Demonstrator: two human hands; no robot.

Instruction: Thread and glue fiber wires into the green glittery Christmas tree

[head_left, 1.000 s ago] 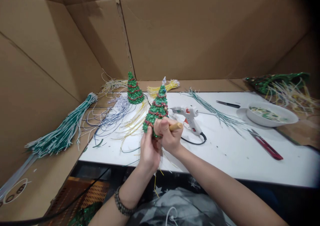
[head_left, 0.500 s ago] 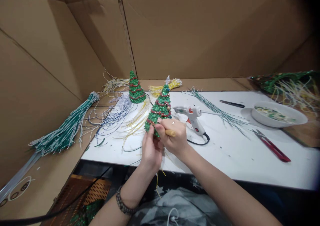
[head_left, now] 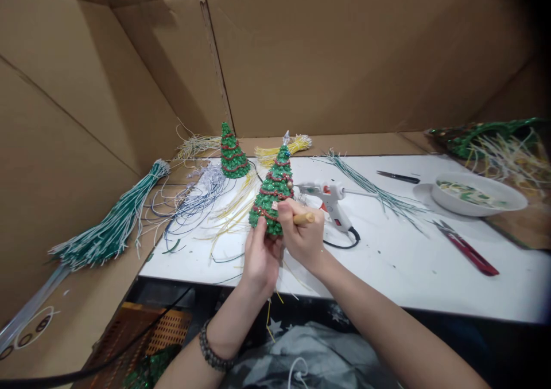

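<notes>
Swinging back out to the right, the butt of the wooden-handled tool (head_left: 303, 218) now pokes clear of my right grip (head_left: 301, 237), where half a second ago it lay lower and tucked against my knuckles. The little green tree (head_left: 272, 197) has hardly shifted; it sits a touch lower and closer to me. I judge this a small re-angling of the tool, so its hidden tip meets the tree's lowest tiers from the side. The work stays on that bottom band.

My left grip (head_left: 258, 257) is closed around the tree's base from below, fingers curled up its near side, holding it upright just above the near edge of the tabletop (head_left: 387, 263), its tip leaning slightly right. My right grip is closed on the tool like a pen, thumb and forefinger pinched near the working end, which I cannot see against the foliage. The two grips touch, right knuckles resting against left fingers. Both wrists are bent inward, forearms coming up from below, with a beaded bracelet (head_left: 210, 351) on the left wrist.

Just beyond my right grip lies the glue gun (head_left: 329, 197), nozzle toward the tree, its cord looping near my wrist. Beyond my left grip stands a second tree (head_left: 232, 154). Well off to the left lies a bundle of green wires (head_left: 112, 228). Far to the right are red-handled cutters (head_left: 467, 254) and a white bowl (head_left: 477, 197).
</notes>
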